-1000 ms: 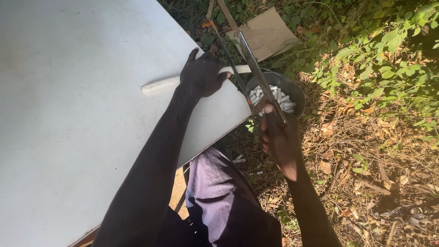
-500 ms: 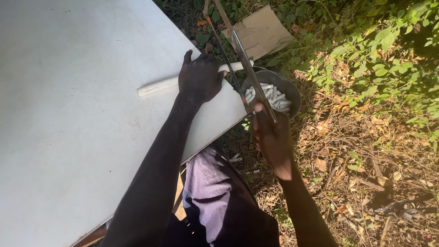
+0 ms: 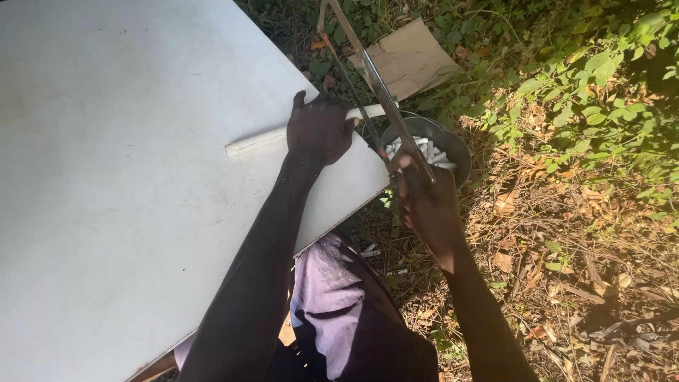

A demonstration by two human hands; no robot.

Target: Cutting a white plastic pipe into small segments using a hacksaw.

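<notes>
A long white pipe [image 3: 254, 139] lies across the white tabletop [image 3: 127, 184], its right end reaching past the table's edge. My left hand [image 3: 322, 127] presses down on the pipe near that edge. My right hand [image 3: 423, 194] grips the handle of a hacksaw [image 3: 368, 78], whose frame slants up and away from me. The saw's blade meets the pipe just right of my left hand. Below the pipe's end stands a dark round bowl [image 3: 453, 145] holding several short white pipe pieces.
A piece of brown cardboard [image 3: 414, 60] lies on the ground behind the bowl. Dry leaves, twigs and green plants cover the ground to the right. A few white pieces lie on the ground near my leg [image 3: 332, 290].
The hacksaw and my right hand have shifted slightly along the cut. My left hand stays pressed on the pipe in the same place.
</notes>
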